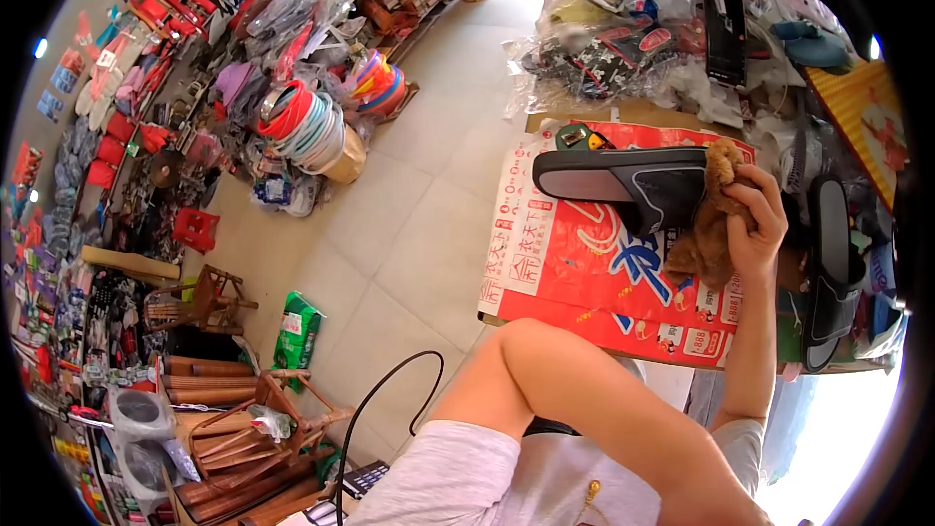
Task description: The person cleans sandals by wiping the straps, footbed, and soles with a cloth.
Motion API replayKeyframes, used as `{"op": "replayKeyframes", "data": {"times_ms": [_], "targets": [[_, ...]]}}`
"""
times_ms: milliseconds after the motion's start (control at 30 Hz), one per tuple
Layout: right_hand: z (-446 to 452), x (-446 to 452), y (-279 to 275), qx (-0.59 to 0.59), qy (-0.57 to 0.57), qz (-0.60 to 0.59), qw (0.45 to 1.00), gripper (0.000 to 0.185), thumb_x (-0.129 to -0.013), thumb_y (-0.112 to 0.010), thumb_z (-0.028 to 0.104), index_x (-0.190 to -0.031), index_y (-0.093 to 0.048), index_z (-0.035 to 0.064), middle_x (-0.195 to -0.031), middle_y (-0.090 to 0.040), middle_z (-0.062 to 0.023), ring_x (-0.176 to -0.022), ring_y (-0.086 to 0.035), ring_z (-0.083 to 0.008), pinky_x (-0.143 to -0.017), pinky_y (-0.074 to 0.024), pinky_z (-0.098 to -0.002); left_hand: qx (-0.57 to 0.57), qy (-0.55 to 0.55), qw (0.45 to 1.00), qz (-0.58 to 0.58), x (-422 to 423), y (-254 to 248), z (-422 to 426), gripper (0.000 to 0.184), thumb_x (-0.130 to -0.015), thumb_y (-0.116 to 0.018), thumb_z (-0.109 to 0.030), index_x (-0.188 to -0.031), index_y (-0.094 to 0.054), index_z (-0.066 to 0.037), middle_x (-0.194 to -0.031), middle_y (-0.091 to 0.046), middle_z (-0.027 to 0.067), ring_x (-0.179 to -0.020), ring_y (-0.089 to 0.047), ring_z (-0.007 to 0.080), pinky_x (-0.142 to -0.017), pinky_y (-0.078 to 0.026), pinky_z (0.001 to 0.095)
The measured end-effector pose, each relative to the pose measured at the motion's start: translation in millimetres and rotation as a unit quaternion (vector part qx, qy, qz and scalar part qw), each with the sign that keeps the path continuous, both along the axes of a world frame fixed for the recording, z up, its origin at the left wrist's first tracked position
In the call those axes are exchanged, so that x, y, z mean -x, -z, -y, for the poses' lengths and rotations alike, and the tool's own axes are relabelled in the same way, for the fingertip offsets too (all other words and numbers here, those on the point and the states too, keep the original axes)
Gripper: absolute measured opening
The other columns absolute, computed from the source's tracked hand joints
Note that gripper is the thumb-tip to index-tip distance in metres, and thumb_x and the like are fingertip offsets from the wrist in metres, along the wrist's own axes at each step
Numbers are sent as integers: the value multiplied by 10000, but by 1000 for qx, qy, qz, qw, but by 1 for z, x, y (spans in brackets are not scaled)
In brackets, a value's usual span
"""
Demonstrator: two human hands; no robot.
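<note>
My right hand (758, 219) is closed round a brown fluffy cloth (716, 234). The cloth presses against the strap end of a black slipper with a grey footbed (604, 177). That slipper lies on a red and white printed sheet (575, 273) on the table. A second black slipper (831, 263) rests at the table's right side, just beyond my right wrist. My left arm is bent across my body, its forearm running off the lower right edge, so my left hand is out of sight.
Plastic-wrapped goods and shoes (623, 49) are heaped at the table's back, with a dark phone-like slab (725, 36) on them. Stacked buckets (307, 131) stand on the tiled floor (409, 185). A green bag (298, 331) and wooden chairs (209, 297) are at left.
</note>
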State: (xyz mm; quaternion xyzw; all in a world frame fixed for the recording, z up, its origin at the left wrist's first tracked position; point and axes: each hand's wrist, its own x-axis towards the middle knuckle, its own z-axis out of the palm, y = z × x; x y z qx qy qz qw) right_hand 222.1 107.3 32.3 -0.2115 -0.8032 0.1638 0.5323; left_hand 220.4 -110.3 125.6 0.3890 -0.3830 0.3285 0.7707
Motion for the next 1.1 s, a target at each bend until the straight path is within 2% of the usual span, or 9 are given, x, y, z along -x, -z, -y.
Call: {"op": "replayKeyframes", "data": {"times_ms": [367,400,467,500,567,633,700,900,1100], "targets": [[-1,5,-5,-28,-7,-8,1000,304,-639,-518,-74,-896,-670,-15,-1081,-630,-150,-950,-637,-290,-856,-488,-322,30,22,999,36,19,-25,-10,529,-938,-642,-282,-1288,-494,87,-1205,-607,172,-1097,-557,203,-885,-487,340],[-2,4,-6,-22,-11,-9,1000,305,-638,-519,-71,-895,-672,-15,-1081,-632,-153,-951,-637,-292,-854,-490,-325,-52,79,955,-281,52,-74,-42,484,-930,-660,-269,-1244,-535,78,-1172,-624,170,-1055,-592,218,-852,-497,329],[-1,4,-5,-27,0,-6,1000,321,-629,-529,-72,-897,-689,8,-1078,-638,-162,-961,-639,-306,-848,-502,-358,-139,-110,909,-377,75,-56,-48,303,-892,-625,-158,-1128,-595,29,-1108,-632,147,-1034,-603,256,-880,-476,353],[-1,4,-5,-29,-3,-6,1000,315,-630,-542,-71,-894,-691,12,-1072,-640,-159,-968,-639,-310,-847,-504,-365,-125,-330,924,-147,88,0,-39,204,-862,-572,-60,-1056,-613,-12,-1076,-624,126,-1055,-578,281,-940,-446,387],[2,0,-4,-30,6,-11,999,300,-632,-567,-68,-890,-693,18,-1059,-643,-153,-966,-641,-316,-834,-509,-372,0,-560,795,-236,132,31,-50,159,-872,-575,-26,-1030,-565,-47,-1043,-596,107,-986,-580,223,-886,-458,351],[1,4,-8,-38,-7,-13,999,286,-636,-592,-63,-890,-696,21,-1049,-645,-146,-933,-653,-317,-800,-523,-365,196,-727,579,-314,175,84,-60,255,-878,-560,30,-1089,-468,-81,-1021,-549,92,-972,-547,157,-846,-451,303],[2,6,-9,-29,-7,-21,999,294,-640,-590,-60,-897,-700,28,-1053,-645,-149,-922,-659,-317,-792,-531,-360,283,-753,514,-298,194,104,-75,278,-882,-545,48,-1101,-438,-87,-1104,-494,58,-964,-502,106,-842,-433,250],[3,6,-8,-22,8,-13,1000,303,-641,-592,-58,-906,-706,35,-1059,-646,-148,-931,-659,-318,-802,-531,-363,343,-567,660,-353,206,129,-116,337,-992,-487,-257,-1263,-470,-57,-1154,-565,46,-1108,-509,129,-1011,-372,307],[4,16,-10,-32,85,-42,995,374,-653,-582,-88,-978,-715,40,-1068,-644,-154,-933,-652,-331,-797,-533,-372,268,-516,732,-355,213,138,-137,623,-895,-567,-391,-1361,-436,1,-1345,-530,93,-1231,-497,212,-1070,-357,366]]}}
